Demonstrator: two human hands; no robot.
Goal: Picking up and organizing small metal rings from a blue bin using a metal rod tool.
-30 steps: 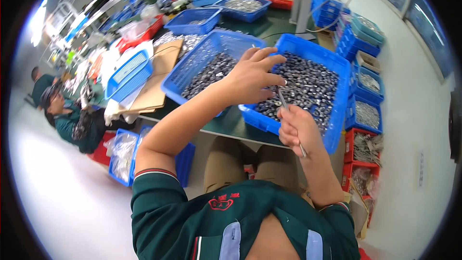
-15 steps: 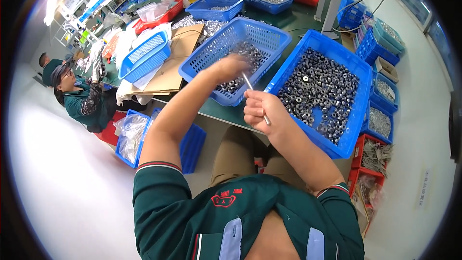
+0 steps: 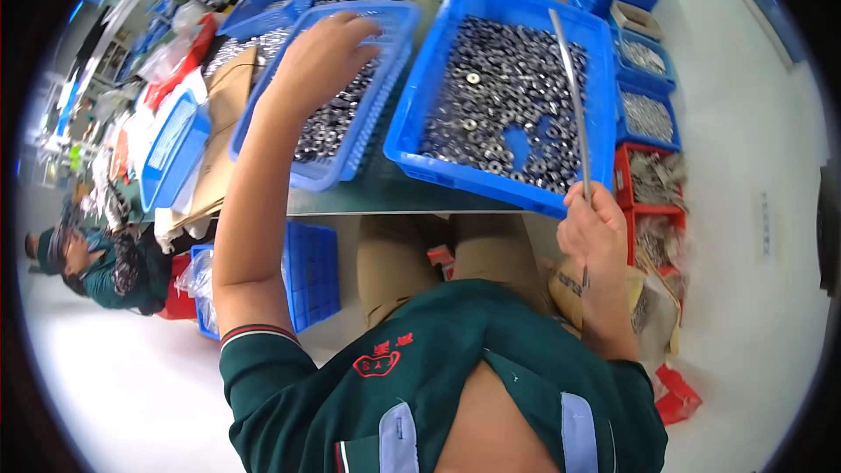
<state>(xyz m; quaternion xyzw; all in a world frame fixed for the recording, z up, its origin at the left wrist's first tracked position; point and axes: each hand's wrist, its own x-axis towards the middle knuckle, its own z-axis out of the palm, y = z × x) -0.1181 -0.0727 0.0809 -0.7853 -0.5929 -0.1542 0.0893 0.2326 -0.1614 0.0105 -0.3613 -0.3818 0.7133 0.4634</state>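
Observation:
My right hand [image 3: 594, 232] is closed around the lower part of a thin, straight metal rod [image 3: 574, 88]. The rod stands up slantwise, its upper part over the right side of a solid blue tray [image 3: 405, 144]. Many small shiny metal rings [image 3: 517, 61] lie in that tray, with a patch of blue bottom showing among them. To the left is a lighter blue perforated basket [image 3: 328, 177], with more metal rings [image 3: 326, 127] inside. My left hand [image 3: 324, 61] is over this basket, slightly blurred, fingers apart, and I see nothing held in it.
Flattened cardboard [image 3: 229, 114] and a shallow blue basket [image 3: 175, 153] are on the green table [image 3: 399, 197] to the left. At the right stand small blue bins [image 3: 646, 114] and red bins [image 3: 624, 180] of parts. A co-worker [image 3: 118, 267] sits at far left.
My right hand has moved right with the rod, which now points up over the tray. My left hand has come away from the rod and moved left over the basket. The view has turned.

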